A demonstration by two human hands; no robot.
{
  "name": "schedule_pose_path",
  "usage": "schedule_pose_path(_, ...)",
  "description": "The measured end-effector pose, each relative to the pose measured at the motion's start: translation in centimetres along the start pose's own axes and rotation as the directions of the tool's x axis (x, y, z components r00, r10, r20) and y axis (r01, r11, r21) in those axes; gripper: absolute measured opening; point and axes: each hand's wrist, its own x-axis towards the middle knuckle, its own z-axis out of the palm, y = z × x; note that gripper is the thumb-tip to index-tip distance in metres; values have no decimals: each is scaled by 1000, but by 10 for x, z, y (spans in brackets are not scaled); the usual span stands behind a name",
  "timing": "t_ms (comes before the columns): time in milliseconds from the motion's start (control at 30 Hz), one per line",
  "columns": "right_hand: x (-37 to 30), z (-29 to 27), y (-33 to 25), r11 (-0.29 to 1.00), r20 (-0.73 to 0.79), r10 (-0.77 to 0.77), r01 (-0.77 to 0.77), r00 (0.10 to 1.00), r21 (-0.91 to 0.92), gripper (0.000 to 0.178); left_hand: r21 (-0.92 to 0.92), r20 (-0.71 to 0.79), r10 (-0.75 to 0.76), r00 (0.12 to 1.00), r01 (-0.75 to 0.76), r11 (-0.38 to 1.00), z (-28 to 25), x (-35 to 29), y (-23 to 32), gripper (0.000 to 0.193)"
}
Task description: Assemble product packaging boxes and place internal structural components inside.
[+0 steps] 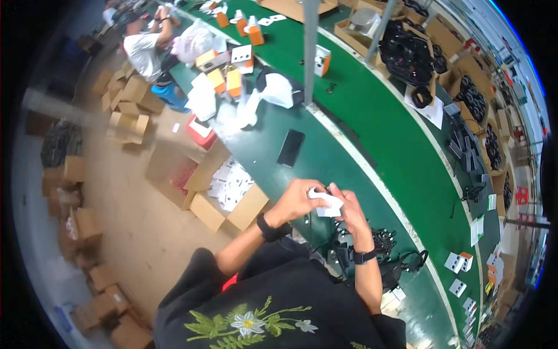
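Both my hands meet over the near edge of the green workbench [349, 110]. My left hand [295, 199] and my right hand [350, 206] together grip a small white folded piece [325, 202], likely a little card or carton. A dark part shows between the fingers, too small to identify. Black watch bands sit on both my wrists. Below my right forearm lies a tangle of black cables and parts [372, 250].
A black phone [290, 148] lies on the bench ahead. An open cardboard box of white cards [229, 189] stands on the floor to the left. Orange-and-white small boxes [225, 80] and another person [145, 49] are further up. Cartons of black parts [407, 52] line the far side.
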Motion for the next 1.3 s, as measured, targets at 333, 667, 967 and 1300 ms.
schedule_pose_path(333,-65,98,79,988,61,-11,20,998,-152,33,259,-453,265,851,-159,953,14,-174,-19,22)
schedule_pose_path(667,5,111,103,973,-233,118,-64,965,224,34,-432,-557,-405,725,164,887,-144,-201,-192,28)
schedule_pose_path(967,-2,89,100,954,-387,73,49,919,297,37,-334,-785,-589,192,670,663,-313,-243,-506,73)
schedule_pose_path(1300,-104,99,158,862,-698,189,225,690,455,37,-137,-768,-586,258,827,545,-325,-204,-510,92)
